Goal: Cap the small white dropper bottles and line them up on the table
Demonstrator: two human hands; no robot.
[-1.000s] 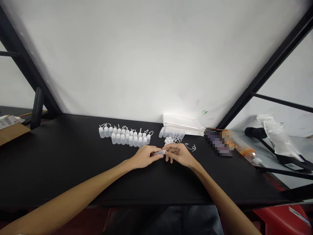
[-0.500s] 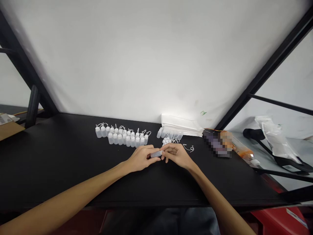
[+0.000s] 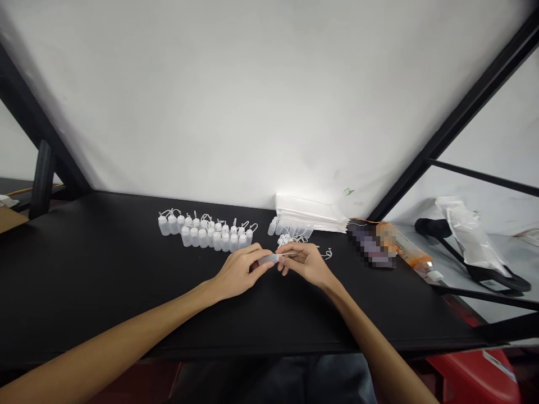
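Note:
A small translucent bottle (image 3: 266, 258) lies on its side between my hands, above the black table (image 3: 269, 320). My left hand (image 3: 239, 270) is closed around its body. The fingers of my right hand (image 3: 306, 264) pinch a thin white nozzle piece (image 3: 290, 255) at the bottle's mouth end. Behind my left hand stand several capped bottles (image 3: 203, 238) in rows, some with curved tubes. Just behind my right hand lie several small white caps with tubes (image 3: 283, 240), partly hidden by my fingers.
A stack of white sheets or bags (image 3: 311, 214) lies against the wall, with several uncapped bottles (image 3: 273, 226) beside it. Farther right are a blurred dark item (image 3: 373, 247), an orange-labelled bottle (image 3: 410, 251) and a plastic-wrapped item (image 3: 471, 235). Cardboard (image 3: 12, 219) shows at far left.
The view has shifted slightly. A white nozzle piece now shows between my right fingers and the held bottle's mouth. My left hand still holds the bottle.

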